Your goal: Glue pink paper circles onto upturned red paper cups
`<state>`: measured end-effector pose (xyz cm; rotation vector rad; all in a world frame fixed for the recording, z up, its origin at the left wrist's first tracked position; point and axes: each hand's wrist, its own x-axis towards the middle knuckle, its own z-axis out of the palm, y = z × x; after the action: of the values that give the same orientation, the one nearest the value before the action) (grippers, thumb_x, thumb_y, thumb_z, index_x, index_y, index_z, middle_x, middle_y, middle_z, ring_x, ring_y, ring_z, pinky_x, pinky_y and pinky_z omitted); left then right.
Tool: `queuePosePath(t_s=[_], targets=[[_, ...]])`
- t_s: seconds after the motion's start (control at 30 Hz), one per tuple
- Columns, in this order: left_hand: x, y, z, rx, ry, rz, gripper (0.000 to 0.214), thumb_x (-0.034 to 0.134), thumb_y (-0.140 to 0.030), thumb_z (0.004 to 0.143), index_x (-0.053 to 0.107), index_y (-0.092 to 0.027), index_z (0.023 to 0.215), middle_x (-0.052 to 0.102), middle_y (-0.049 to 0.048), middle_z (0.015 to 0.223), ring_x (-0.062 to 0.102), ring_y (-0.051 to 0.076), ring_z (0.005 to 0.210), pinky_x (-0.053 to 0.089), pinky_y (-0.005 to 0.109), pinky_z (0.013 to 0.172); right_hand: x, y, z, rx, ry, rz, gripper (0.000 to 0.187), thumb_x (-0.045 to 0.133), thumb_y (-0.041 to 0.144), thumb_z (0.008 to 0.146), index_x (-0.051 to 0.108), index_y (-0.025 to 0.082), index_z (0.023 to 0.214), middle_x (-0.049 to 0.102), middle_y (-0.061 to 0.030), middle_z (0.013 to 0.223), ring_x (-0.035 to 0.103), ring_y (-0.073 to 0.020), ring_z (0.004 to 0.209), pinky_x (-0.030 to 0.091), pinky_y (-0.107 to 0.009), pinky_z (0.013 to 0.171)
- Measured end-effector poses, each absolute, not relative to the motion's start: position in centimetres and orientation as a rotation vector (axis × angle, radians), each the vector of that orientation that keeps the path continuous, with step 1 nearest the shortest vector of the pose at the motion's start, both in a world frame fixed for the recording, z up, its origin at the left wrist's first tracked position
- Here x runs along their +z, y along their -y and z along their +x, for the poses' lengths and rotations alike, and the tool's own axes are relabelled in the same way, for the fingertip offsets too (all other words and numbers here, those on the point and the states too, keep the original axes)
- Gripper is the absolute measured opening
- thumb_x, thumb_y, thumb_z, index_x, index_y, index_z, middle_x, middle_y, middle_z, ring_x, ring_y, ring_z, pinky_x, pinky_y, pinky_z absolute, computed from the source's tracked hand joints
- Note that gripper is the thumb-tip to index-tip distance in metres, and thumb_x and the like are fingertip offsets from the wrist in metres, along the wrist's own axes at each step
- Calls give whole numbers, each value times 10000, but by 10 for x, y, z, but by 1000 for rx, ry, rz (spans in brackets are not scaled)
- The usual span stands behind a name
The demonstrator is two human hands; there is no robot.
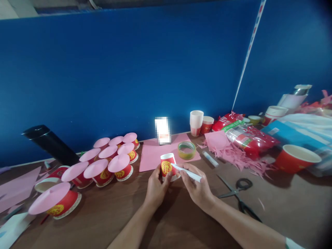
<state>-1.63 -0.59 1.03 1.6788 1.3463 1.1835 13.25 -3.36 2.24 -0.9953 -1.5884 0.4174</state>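
Observation:
A red paper cup [166, 166] with a yellow printed emblem stands upside down on the brown table, white base up. My left hand [156, 186] wraps round its left side, thumb at the front. Closed round a white pen-shaped tube [190, 173], my right hand [196, 186] keeps its tip at the cup's right side; I cannot tell whether the tip touches. Behind the cup lies a pink paper sheet [150, 157] with a roll of tape [186, 150] on it. To the left, several upturned red cups [123, 173] carry shallow pink paper cones [118, 162].
Black-handled scissors [234, 192] lie spread right of my right hand. Nearby are a glue stick [210, 159], fringed pink paper [241, 159], a red plastic package [249, 140] and a red cup [295, 160]. A black bottle [53, 145] leans at left. A blue partition [155, 69] rises behind.

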Motion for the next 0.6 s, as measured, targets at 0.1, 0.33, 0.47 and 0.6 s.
queuePosePath(t_s=[0.1,0.33,0.47,0.6], targets=[[11,6,-16,1183,-1347,1687,387,540,-427,729,591,-143,988,664,69,889,589,206,769,442,287,687,22,33,133,421,1586,-1000,206,424,239,881,577,187,1009,615,-60,837,577,-159,733,470,-264,693],[10,6,-17,1163,-1355,1708,383,540,-419,736,581,-144,999,658,74,914,586,209,796,438,290,710,22,33,133,410,1592,-995,214,416,253,884,585,186,996,618,-54,820,585,-157,716,473,-257,689],[10,6,-17,1160,-1352,1707,380,539,-411,742,577,-138,1003,654,72,930,583,211,822,436,287,716,21,32,133,393,1603,-988,194,420,236,883,578,180,981,611,-59,817,575,-159,725,469,-269,702],[9,5,-17,1159,-1349,1720,382,529,-409,752,567,-137,1017,648,73,954,582,206,836,440,298,734,20,31,133,387,1623,-973,170,427,206,878,576,183,954,600,-47,795,575,-156,730,464,-270,715]])
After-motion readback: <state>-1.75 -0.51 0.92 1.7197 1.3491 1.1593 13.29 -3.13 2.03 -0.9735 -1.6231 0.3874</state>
